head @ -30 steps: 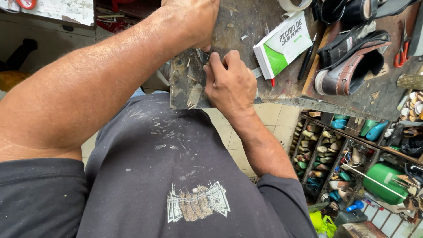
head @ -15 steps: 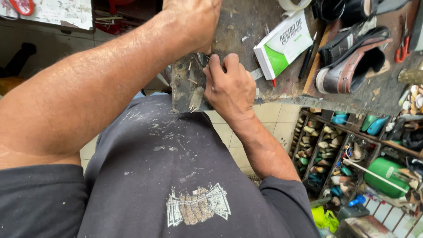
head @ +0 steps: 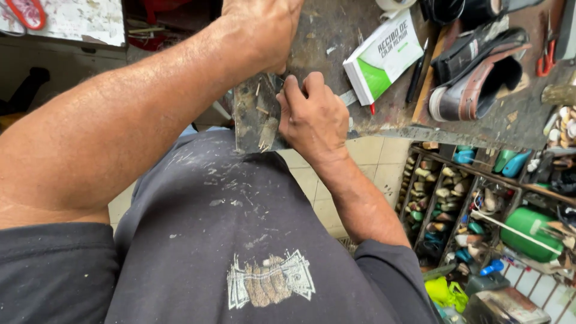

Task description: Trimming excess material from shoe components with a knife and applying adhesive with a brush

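While hands (head: 288, 78) grip leather piece (head: 257, 117), receipt pad (head: 384, 57), shoe (head: 480, 84) beside

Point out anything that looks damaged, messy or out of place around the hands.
The dark worn piece held between the left hand and right hand is scuffed, with small pale splinters sticking out of it. Pale dust streaks the grey shirt below. The workbench is stained, with scraps beside the shoe.
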